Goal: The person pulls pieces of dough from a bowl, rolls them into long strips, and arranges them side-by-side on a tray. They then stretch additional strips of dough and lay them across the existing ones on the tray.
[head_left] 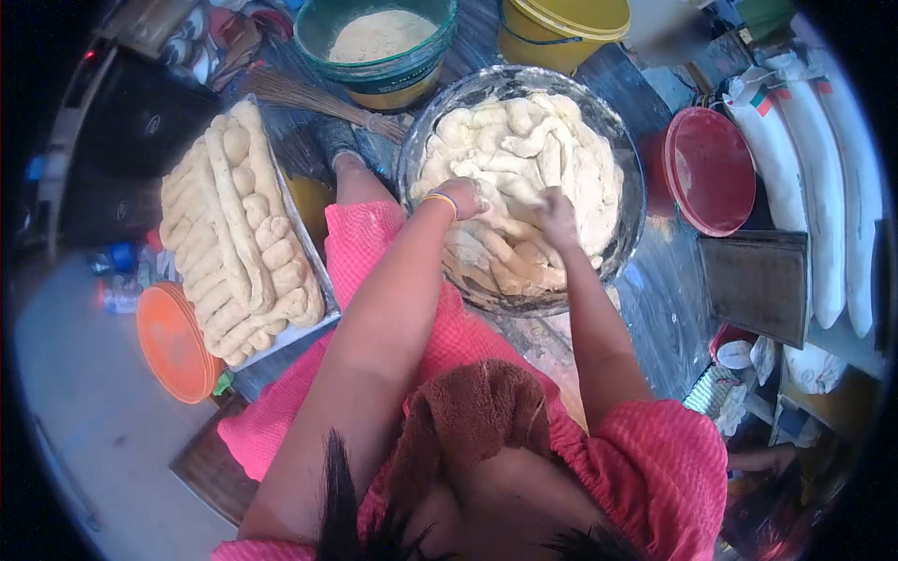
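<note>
Gripping dough [524,140] in glass bowl [629,187]: left hand [465,198] fisted on strand, bowl's 8 o'clock; right hand [558,217] touching centre (grip unclear).

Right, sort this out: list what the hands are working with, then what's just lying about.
In hand: left hand and right hand, both in the dough in the big bowl; dough ropes on the tray beside it; probably the flour bucket.
Lying about: yellow bucket, red lid, orange plates, broom, white sacks, dark pan.
</note>
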Demonstrator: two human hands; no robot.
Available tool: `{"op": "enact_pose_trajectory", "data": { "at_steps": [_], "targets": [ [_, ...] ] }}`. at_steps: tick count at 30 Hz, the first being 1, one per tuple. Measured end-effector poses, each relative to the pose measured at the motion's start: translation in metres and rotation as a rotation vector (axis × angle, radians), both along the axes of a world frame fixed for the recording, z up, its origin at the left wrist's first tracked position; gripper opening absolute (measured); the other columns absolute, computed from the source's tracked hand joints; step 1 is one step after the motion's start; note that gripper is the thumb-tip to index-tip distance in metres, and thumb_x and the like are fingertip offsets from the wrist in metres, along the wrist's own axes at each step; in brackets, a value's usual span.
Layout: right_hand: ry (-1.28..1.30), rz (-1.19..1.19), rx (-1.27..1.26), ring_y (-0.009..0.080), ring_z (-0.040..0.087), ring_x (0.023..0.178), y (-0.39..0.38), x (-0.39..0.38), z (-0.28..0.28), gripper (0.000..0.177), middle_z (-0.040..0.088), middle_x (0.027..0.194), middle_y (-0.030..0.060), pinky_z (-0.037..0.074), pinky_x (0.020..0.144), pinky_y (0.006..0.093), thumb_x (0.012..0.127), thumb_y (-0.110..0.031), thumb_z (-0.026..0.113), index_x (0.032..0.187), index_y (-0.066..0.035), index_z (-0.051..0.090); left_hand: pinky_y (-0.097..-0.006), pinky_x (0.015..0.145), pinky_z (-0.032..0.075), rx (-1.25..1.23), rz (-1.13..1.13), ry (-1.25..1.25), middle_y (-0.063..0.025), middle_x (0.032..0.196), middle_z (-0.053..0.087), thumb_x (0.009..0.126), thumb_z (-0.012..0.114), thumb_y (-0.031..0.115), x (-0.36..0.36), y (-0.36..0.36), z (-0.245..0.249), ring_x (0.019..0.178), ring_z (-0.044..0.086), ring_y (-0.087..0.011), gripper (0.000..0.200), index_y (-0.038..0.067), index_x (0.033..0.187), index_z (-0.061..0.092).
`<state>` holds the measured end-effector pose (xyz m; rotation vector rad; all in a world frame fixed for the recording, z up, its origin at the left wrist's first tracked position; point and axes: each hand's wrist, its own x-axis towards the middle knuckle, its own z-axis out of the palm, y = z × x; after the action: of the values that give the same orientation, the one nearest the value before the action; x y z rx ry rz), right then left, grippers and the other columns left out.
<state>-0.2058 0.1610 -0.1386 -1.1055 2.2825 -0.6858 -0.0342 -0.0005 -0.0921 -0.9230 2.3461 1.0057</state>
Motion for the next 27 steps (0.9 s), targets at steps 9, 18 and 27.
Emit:
{"op": "enact_pose_trajectory", "data": {
  "at_steps": [9, 18, 27],
  "targets": [
    [0.520, -0.744, -0.160, 0.0326, 0.050, 0.096, 0.073, -0.153, -0.024, 0.051, 0.049, 0.110, 0.0209, 0.039, 0.089, 0.0424, 0.076, -0.012, 0.061, 0.121, -0.002, 0.039, -0.0393, 0.074, 0.044, -0.324, -0.369, 0.395, -0.0133, 0.093, 0.058, 0.068, 0.064, 0.018, -0.017, 0.026, -0.008, 0.084, 0.056, -0.0331, 0.025, 0.006, 0.090, 0.061],
    [0.493, 0.161, 0.165, 0.0383, 0.016, 0.131, 0.057, 0.063, -0.017, 0.062, 0.016, 0.142, 0.0205, 0.006, 0.101, 0.0620, 0.086, -0.043, 0.040, 0.137, -0.010, 0.025, -0.0359, 0.076, 0.046, 0.057, -0.162, 0.037, -0.0140, 0.090, 0.064, 0.069, 0.065, 0.029, -0.021, 0.012, 0.016, 0.084, 0.060, -0.0300, 0.028, 0.006, 0.084, 0.065],
    [0.286, 0.224, 0.009, 0.0296, 0.018, 0.132, 0.081, 0.038, -0.009, 0.064, 0.026, 0.138, 0.0143, 0.005, 0.097, 0.0672, 0.073, -0.028, 0.058, 0.131, -0.017, 0.033, -0.0372, 0.081, 0.045, -0.072, 0.061, 0.142, -0.0184, 0.099, 0.061, 0.071, 0.062, 0.027, -0.014, 0.020, 0.014, 0.093, 0.058, -0.0325, 0.034, 0.005, 0.098, 0.061]
  ]
}}
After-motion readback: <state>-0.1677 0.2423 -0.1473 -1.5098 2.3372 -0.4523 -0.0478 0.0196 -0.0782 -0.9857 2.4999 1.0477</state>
